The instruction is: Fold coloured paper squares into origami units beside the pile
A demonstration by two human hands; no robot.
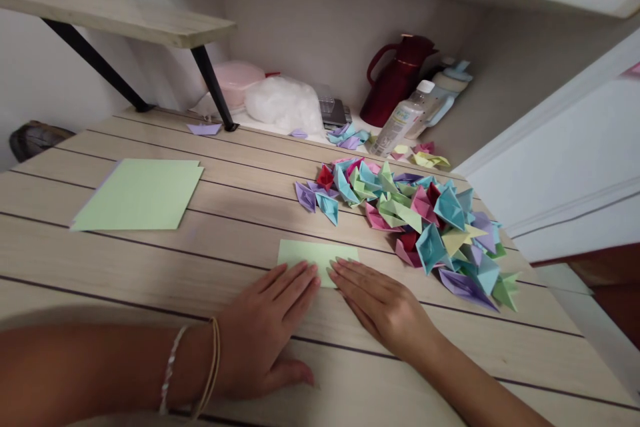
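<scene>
A small pale green sheet of paper [316, 252], apparently folded to a rectangle, lies flat on the wooden table [150, 273]. On its left part rest the fingertips of my left hand [273, 330], palm down, fingers stretched out and thumb apart. My right hand [383, 303] lies flat too, its fingertips on the right part of the same paper. The fingers cover much of the near edge. Right of my hands, a heap of folded paper boats [395, 203] in blue, green, pink, purple and yellow spreads over the table.
A stack of square green paper [143, 197] lies at the left, below a raised wooden shelf [150, 17] on black legs. Behind the table stand a dark red jug [400, 80], a clear bottle [400, 123], a blue-topped bottle [445, 97] and a white plastic bag [285, 103].
</scene>
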